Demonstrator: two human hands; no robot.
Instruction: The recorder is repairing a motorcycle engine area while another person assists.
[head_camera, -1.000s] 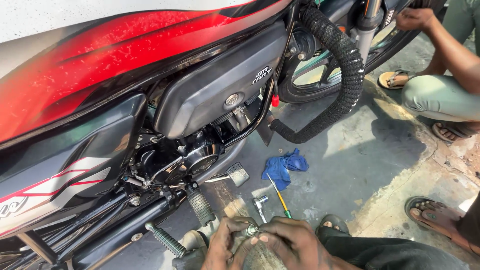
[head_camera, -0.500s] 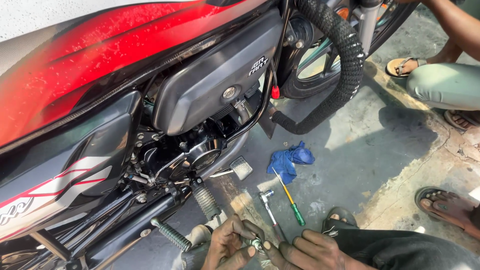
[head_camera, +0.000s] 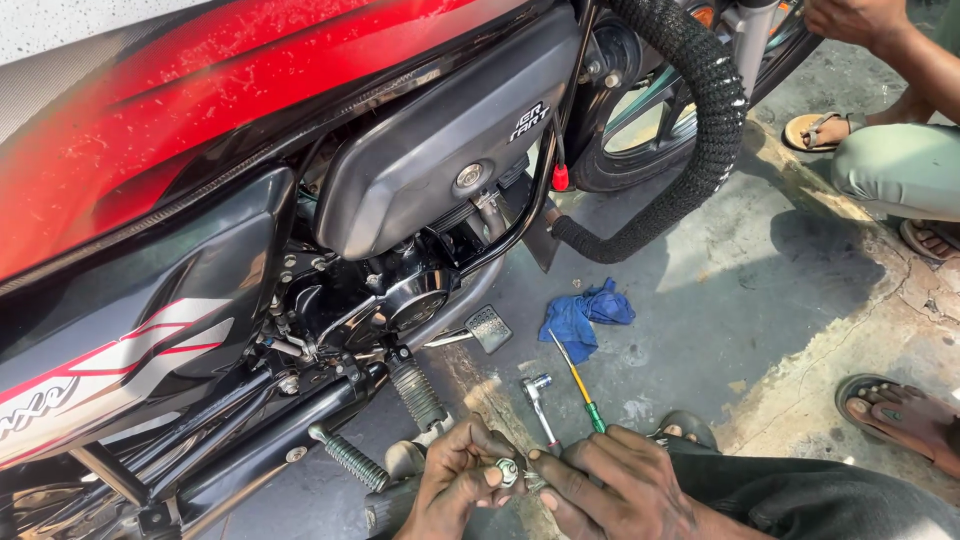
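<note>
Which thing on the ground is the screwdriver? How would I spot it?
Start at the red and black motorcycle and look down to the grey concrete floor beside it. Just below the crumpled blue cloth lies the thin screwdriver. Its yellow shaft and green handle set it apart from the silver metal ratchet wrench lying alongside.

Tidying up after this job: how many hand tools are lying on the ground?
2: a ratchet wrench and a yellow-green screwdriver, side by side just beyond the hands, near the blue rag. More may be hidden.
</note>
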